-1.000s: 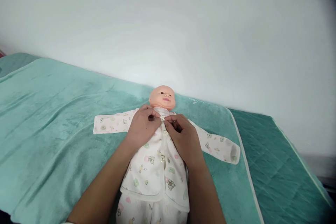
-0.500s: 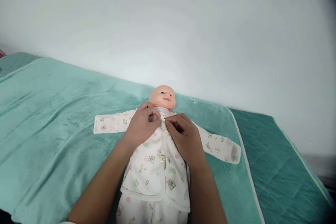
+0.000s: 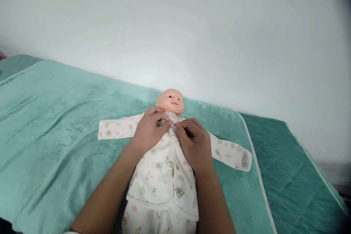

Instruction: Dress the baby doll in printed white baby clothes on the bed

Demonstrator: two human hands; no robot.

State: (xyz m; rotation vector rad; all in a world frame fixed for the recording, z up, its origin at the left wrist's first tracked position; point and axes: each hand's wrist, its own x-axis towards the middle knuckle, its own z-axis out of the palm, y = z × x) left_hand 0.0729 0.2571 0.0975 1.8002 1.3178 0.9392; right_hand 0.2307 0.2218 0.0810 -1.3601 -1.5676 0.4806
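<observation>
A baby doll (image 3: 170, 100) lies face up, its head toward the wall. It wears a white printed baby shirt (image 3: 156, 179) with the sleeves spread wide, over matching pants (image 3: 153, 217). At the collar, my left hand (image 3: 150, 129) pinches the left side of the front opening between thumb and fingers. My right hand (image 3: 195, 140) pinches the other edge just beside it, and the fingertips almost meet. Whatever small fastening lies between them is mostly covered by the fingers. Lower on the front, a round button (image 3: 170, 165) shows at the opening.
Under the doll spreads a light green blanket (image 3: 60, 117) with a pale edge and some wrinkles. A darker green quilted cover (image 3: 290, 168) shows at the right. Close behind the doll's head rises a white wall (image 3: 175, 36).
Both hands have shifted very slightly to the right at the collar, fingertips still together there. The doll and its clothes lie almost as before.
</observation>
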